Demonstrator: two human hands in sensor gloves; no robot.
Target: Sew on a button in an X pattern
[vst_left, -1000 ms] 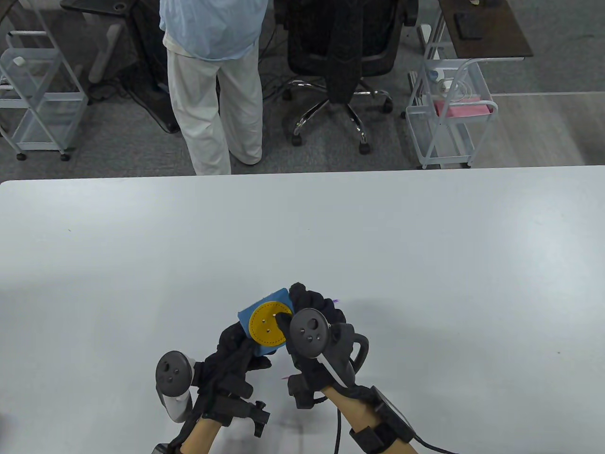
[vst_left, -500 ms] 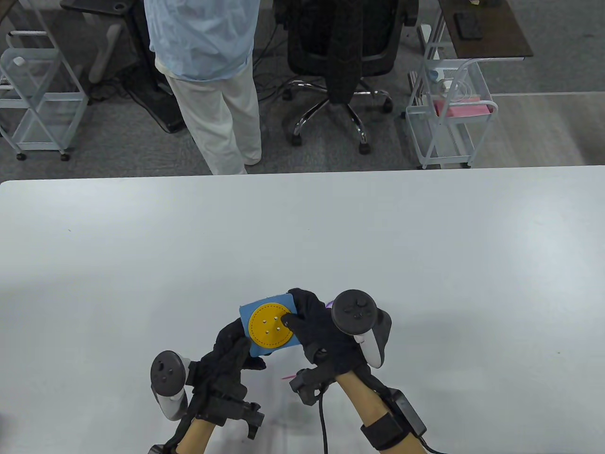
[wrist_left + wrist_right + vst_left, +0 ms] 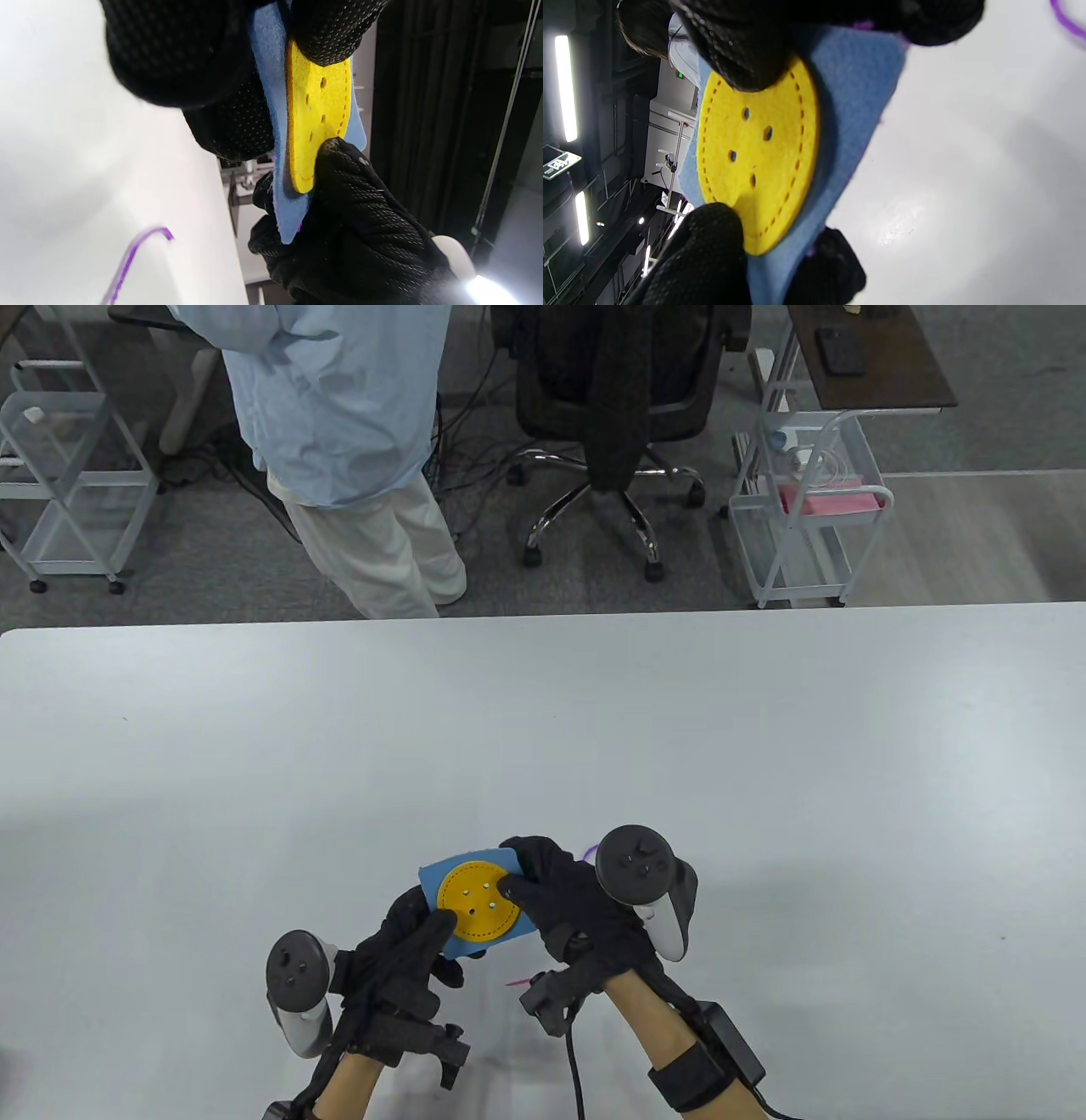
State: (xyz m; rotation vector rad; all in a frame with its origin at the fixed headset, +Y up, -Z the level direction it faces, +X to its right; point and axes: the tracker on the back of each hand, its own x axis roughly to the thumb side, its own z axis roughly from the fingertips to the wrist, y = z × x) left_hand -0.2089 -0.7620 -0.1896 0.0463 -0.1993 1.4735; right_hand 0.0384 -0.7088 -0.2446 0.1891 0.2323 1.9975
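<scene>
A round yellow felt button (image 3: 478, 911) with several holes lies on a blue felt square (image 3: 450, 872), both held above the table near its front edge. My left hand (image 3: 416, 937) grips the square's near left edge, thumb on the button. My right hand (image 3: 543, 891) grips the far right edge, thumb on the button's rim. The button also shows in the left wrist view (image 3: 318, 127) and the right wrist view (image 3: 755, 156). Purple thread (image 3: 131, 258) lies on the table. No thread runs through the holes. The needle is not visible.
A small pink piece (image 3: 516, 982) lies on the white table (image 3: 764, 780) just in front of my right hand. Beyond the far edge stand a person (image 3: 339, 441), an office chair (image 3: 611, 432) and wire carts (image 3: 806, 517).
My right hand turned over, its tracker swinging from above the button to the right. The cloth with the button moved slightly left and nearer. My left thumb came onto the button. The person behind moved left.
</scene>
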